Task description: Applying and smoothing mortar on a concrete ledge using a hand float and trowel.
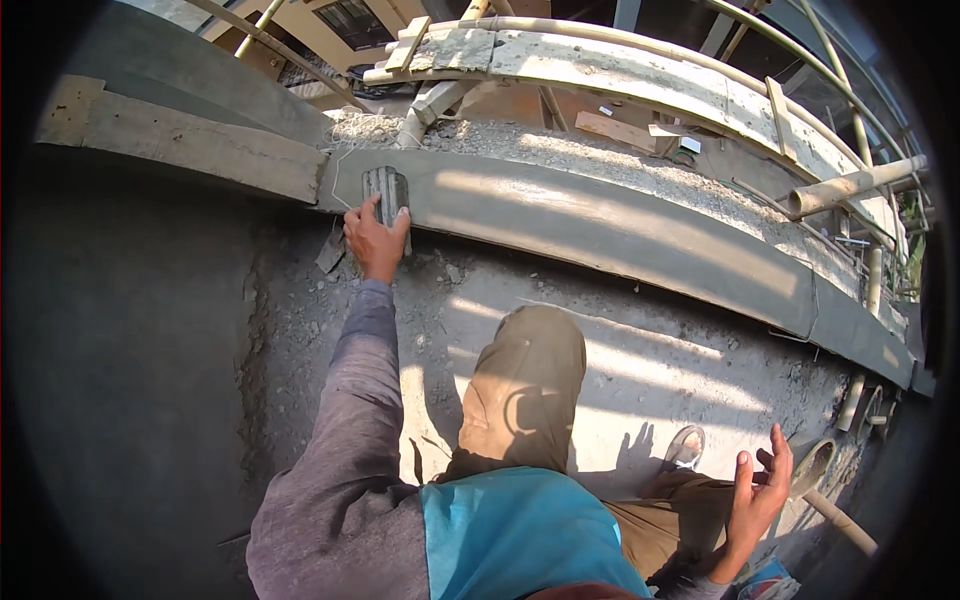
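Stretched forward to the upper left, my left hand is closed around a grey, mortar-smeared plastering float. The float lies on the smooth grey top of a long cement ledge, close to its left end. My fingers hide part of the float's grip. Low on the right, beside my bent leg, my right hand is raised with fingers apart and holds nothing. A round-headed tool with a long handle is just beyond it, not visibly touched.
A rougher concrete beam meets the ledge at the left. Behind the ledge run rubble, planks and bamboo scaffold poles. Debris lies on the floor around my shoe. Thin wire loops cross the ledge.
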A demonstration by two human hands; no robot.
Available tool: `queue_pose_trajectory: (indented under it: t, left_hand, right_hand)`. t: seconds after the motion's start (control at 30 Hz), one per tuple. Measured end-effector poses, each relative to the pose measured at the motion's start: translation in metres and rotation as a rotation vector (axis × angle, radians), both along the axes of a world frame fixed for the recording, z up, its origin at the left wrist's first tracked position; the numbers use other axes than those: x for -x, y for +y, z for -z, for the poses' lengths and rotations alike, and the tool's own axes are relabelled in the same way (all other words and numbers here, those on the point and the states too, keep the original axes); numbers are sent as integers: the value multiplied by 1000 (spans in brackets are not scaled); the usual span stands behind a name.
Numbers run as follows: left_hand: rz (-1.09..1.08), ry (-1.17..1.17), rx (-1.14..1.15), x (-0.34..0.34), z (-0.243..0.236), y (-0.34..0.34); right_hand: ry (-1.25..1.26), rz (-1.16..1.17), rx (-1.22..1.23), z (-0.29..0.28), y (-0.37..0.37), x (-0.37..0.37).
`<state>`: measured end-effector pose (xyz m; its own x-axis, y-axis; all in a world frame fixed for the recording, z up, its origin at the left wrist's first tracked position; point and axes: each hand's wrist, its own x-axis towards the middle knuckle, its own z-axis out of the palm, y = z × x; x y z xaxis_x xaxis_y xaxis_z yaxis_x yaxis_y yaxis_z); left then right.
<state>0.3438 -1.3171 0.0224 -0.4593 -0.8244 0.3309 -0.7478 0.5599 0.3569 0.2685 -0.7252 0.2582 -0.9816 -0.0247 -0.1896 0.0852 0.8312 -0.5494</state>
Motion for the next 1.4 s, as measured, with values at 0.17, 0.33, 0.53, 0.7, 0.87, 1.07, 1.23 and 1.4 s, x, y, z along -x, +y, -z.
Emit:
queue_pose_trajectory:
  t: [0.17,0.33,0.53,0.7,0.87,1.07,1.23,1.4]
  left_hand:
    - [397,98,-50,35,-20,54]
    - [447,185,-48,55,-31,51]
    - [33,50,-98,20,-18,-47]
    - [-51,-76,-159,35,-15,-46]
    - [16,-30,-180,61,-19,-13]
    - [326,-46,-197,66,-24,119]
    - [-39,-23,-64,35,-8,60]
    - [-228,-23,-105,58,-16,-8]
  right_hand:
    - [136,-53,-103,-41,26,11]
    - [305,-236,-39,-94,-38,25]
    - [259,-544,107,-98,-113,50]
    - [95,-785,125,-64,-161,58]
    - [30,-767,186,-33,-150,72]
    - [-4,-713,96,0,-107,71]
    - [179,-857,-23,-8,-112,70]
    - [160,-888,0,-8,-110,65]
